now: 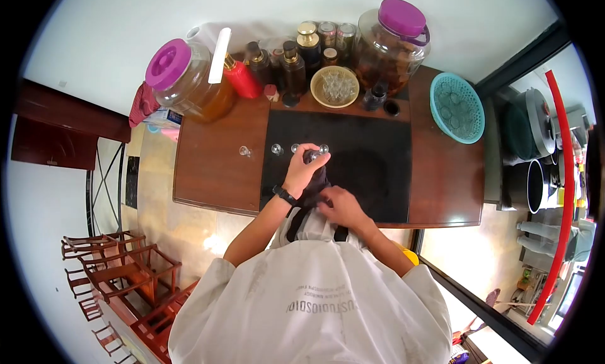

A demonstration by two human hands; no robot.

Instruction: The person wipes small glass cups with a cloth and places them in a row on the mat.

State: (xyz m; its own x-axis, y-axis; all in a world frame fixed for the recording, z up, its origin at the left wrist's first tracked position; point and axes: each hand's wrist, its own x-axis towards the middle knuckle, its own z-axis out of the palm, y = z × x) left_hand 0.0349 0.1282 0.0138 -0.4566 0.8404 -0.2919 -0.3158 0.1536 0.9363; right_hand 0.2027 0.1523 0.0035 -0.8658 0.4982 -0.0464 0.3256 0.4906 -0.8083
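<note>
My left hand [302,170], with a black watch on its wrist, is closed around a dark cloth [313,186] and what looks like a small clear glass [314,155] at its top. The cloth hangs down toward my body. At its lower end my right hand [343,208] has its fingers curled in against the fabric; the fingertips are slightly blurred. A row of small clear glasses stands on the table: one glass [244,151] on the brown wood, another glass [276,149] on the black panel, and a further glass [324,148] just beyond my left fingers.
Behind the black panel [372,169] stand a woven basket [315,94] of small clear items, bottles, cans and two purple-lidded jars [192,102] [384,55]. A turquoise basket [472,134] holding glasses is at the right. Wooden chairs [157,263] are at lower left.
</note>
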